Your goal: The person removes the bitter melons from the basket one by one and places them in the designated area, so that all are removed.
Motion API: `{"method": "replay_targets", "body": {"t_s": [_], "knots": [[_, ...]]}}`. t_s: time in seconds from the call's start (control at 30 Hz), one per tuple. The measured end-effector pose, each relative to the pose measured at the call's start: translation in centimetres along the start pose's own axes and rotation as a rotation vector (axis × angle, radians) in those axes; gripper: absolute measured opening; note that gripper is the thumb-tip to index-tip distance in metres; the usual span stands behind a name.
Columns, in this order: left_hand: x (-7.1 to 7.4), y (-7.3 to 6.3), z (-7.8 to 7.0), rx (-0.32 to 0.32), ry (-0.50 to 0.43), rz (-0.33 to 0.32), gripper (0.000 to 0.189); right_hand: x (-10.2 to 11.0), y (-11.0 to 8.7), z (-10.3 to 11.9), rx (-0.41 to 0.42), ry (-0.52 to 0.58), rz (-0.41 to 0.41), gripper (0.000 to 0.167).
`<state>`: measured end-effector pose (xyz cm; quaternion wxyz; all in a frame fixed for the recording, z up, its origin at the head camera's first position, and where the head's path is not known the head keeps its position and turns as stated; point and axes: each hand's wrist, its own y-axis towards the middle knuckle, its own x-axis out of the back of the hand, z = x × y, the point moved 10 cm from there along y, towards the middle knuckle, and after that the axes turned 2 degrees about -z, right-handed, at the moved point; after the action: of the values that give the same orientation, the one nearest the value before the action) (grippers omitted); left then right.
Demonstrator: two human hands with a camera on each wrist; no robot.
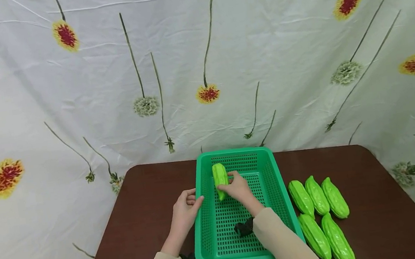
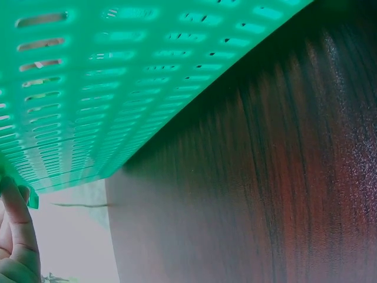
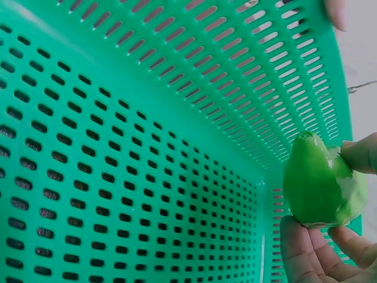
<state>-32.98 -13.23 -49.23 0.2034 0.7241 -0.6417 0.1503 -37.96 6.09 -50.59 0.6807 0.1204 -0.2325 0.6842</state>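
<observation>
My right hand (image 1: 239,188) is over the inside of a green plastic basket (image 1: 222,248) and holds a bright green, ridged bitter melon (image 1: 219,176) between thumb and fingers. In the right wrist view the melon (image 3: 318,183) shows its tapered end, with the thumb on one side and fingers on the other. On the left side of the basket, my left hand (image 1: 184,208) grips the rim, its thumb reaching over the top edge. The left wrist view shows the basket's slotted outer wall (image 2: 118,76) with the fingers (image 2: 20,221) at its rim.
Several more bitter melons (image 1: 316,194) lie in two rows on the dark brown table (image 1: 140,215), right of the basket. A white cloth with printed flowers (image 1: 184,63) hangs behind the table. Black wrist straps (image 1: 244,227) show at both sleeves.
</observation>
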Motion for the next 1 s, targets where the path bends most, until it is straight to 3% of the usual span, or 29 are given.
{"method": "replay_targets", "body": {"t_s": [1.0], "knots": [[-0.4,0.5,0.5,0.014,0.006,0.027,0.043,7.5,-3.5,1.1,0.066,0.112,-0.071,0.065]]}}
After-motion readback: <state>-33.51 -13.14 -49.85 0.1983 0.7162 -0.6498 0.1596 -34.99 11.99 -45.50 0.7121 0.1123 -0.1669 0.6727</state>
